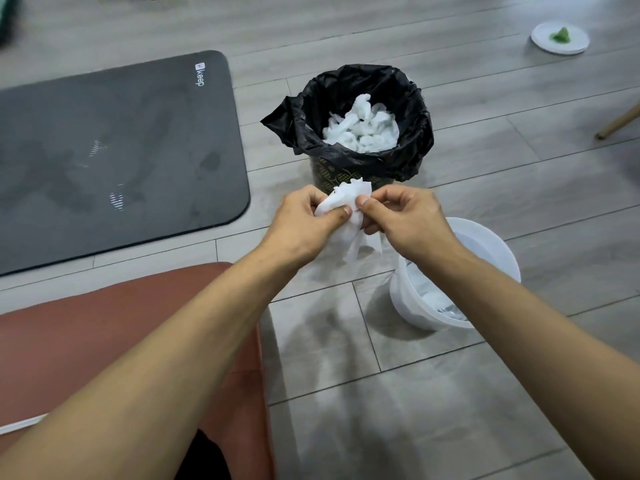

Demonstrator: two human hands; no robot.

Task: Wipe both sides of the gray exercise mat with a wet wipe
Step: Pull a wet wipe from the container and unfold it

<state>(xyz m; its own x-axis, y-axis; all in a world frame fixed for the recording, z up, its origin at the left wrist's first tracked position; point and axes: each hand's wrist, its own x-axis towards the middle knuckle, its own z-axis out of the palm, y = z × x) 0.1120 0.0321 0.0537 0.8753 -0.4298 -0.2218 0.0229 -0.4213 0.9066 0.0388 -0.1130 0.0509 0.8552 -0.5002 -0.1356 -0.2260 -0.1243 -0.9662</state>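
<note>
setting: pale gray wood-look plank floor, seen from above by a seated person.

item 1: gray exercise mat, flat on the floor at the left, well apart from both hands; white "keep" mark at its far right corner; darker damp-looking patches across the upper face. underside not in view.

item 2: wet wipe, white, crumpled, held up in front of the bin; loose end hanging below the hands.

item 3: left hand, thumb and curled fingers pinching the wipe's left edge.

item 4: right hand, thumb and curled fingers pinching the wipe's right edge, the two thumbs nearly touching.

item 5: bin with black liner, just beyond the hands, holding a heap of used white wipes.

item 6: white tub, on the floor under the right forearm, contents pale and unclear.

item 7: reddish-brown cushion, lower left, under the left arm.

item 8: white plate with a green scrap, far right.

risk notes, as judgement: the wipe looks to be mid-unfolding; pulling the thin wet sheet apart too sharply could tear it. a wipe left bunched would give poor contact and streaks on the mat. a loose pinch could drop it onto the floor or into the bin. the right forearm is close over the tub and could tip it.
</note>
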